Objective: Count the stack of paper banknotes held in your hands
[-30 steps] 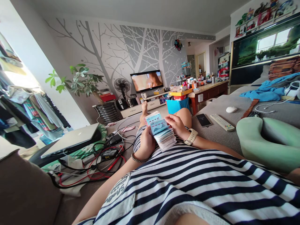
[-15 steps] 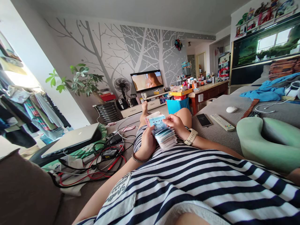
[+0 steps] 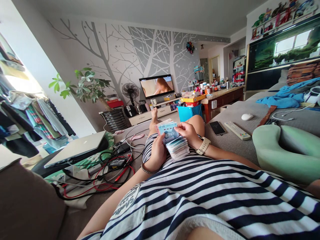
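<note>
Over my lap, my left hand [image 3: 158,151] is closed around a folded stack of banknotes [image 3: 178,149], its thumb pressed on the front. The lower ends of the stack bend down toward my striped shirt [image 3: 200,186]. A blue banknote with a portrait [image 3: 170,133] faces me at the top, and pinkish notes show behind its upper left edge. My right hand [image 3: 188,132] pinches the upper right edge of the blue note between thumb and fingers. A pale watch [image 3: 203,146] is on my right wrist and a braided bracelet [image 3: 148,169] on my left.
Left of me lie a closed laptop [image 3: 77,148] and tangled cables [image 3: 110,170]. On the sofa to the right are a phone [image 3: 217,128], a remote control [image 3: 237,130], a white mouse [image 3: 247,117] and a green neck pillow [image 3: 282,156]. A television [image 3: 157,86] stands ahead.
The blue note's face has shifted slightly, showing more of its upper left print. The lower notes fan a little differently. Both hands stay nearly in place, and the television picture differs.
</note>
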Demonstrator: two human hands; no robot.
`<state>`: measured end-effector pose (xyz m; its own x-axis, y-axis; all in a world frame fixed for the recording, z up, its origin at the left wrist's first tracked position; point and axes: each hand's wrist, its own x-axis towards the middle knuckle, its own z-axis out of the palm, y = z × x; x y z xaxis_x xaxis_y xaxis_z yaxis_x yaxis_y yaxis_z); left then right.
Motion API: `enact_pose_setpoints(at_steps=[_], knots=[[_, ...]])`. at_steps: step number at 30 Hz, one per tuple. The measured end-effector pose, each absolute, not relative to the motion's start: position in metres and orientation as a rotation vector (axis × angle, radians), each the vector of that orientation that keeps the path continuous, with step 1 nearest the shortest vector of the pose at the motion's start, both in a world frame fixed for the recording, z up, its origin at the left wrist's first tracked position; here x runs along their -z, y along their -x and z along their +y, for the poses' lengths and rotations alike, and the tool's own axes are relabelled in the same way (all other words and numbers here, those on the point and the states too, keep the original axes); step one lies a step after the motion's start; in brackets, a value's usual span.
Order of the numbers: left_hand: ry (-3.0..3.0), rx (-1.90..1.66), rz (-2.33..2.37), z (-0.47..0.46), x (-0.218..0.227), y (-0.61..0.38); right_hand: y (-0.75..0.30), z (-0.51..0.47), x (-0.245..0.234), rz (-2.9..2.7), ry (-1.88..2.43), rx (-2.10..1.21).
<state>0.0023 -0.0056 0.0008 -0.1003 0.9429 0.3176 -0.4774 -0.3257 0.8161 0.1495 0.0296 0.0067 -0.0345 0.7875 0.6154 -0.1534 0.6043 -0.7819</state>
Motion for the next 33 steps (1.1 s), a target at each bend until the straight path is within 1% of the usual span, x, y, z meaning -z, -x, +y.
enact_pose_setpoints(at_steps=[33], knots=[[-0.917, -1.680, 0.655, 0.006, 0.005, 0.001, -0.151, 0.028, -0.006, -1.412, 0.582, -0.880]])
